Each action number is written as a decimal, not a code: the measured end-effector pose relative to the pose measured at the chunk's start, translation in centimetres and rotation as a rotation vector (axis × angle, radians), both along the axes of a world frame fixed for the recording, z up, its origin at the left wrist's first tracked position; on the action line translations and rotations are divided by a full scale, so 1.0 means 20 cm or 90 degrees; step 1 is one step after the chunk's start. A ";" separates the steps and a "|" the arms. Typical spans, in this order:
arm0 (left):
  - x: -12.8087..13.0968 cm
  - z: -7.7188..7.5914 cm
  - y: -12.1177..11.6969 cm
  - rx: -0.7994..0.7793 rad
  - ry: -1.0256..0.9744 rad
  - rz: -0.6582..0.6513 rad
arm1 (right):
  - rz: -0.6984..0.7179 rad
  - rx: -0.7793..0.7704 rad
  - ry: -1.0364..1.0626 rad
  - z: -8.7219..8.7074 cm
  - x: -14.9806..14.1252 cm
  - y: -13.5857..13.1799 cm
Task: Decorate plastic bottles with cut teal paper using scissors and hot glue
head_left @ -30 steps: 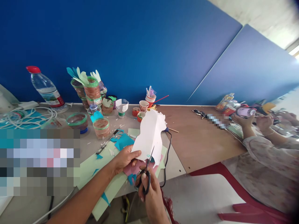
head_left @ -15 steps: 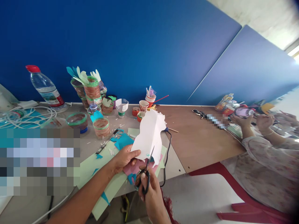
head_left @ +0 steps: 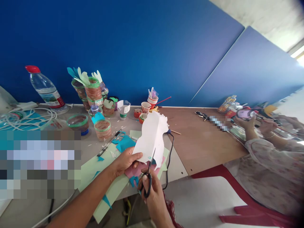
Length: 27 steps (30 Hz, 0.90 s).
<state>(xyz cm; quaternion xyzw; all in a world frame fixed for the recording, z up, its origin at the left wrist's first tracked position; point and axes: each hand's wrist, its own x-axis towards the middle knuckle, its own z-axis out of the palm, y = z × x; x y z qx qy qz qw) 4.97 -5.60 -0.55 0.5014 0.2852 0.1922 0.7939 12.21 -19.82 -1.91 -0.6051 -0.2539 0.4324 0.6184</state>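
Note:
A sheet of white paper (head_left: 152, 136) with wavy, ragged edges is pinched at its lower left corner by my left hand (head_left: 129, 161), thumb on top. My right hand (head_left: 153, 191) grips black-handled scissors (head_left: 147, 180), fingers in the loops. The blades point up and lie at the paper's lower edge, near a small green mark. Beneath the paper are pink paper (head_left: 131, 169), blue scraps (head_left: 125, 144) and light green sheets (head_left: 111, 190).
Painted cups and cut bottles (head_left: 102, 129) stand at the left, beside a red-capped bottle (head_left: 48, 90). Paper cups (head_left: 145, 106) stand behind the sheet. A black cable (head_left: 170, 164) runs right of it. At far right a co-worker's hands (head_left: 247, 123) hold a bottle.
The scissor handles have drawn closer together and the blades have narrowed at the paper's lower edge. My left hand keeps its hold. The co-worker's hands shift slightly.

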 end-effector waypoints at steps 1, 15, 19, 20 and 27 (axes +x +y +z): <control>0.00 0.00 0.00 -0.003 0.002 0.001 | 0.009 -0.008 0.003 0.00 0.00 0.00; 0.01 -0.01 0.00 0.004 0.013 -0.014 | 0.014 -0.004 0.020 -0.05 0.00 0.01; 0.01 -0.01 0.00 0.010 0.013 -0.012 | 0.021 0.012 0.010 -0.07 0.00 0.01; 0.01 -0.01 0.00 0.010 0.016 -0.012 | 0.022 0.014 0.006 -0.07 0.00 0.01; 0.01 -0.02 0.00 0.016 0.013 -0.008 | 0.034 0.004 -0.058 -0.06 0.00 0.00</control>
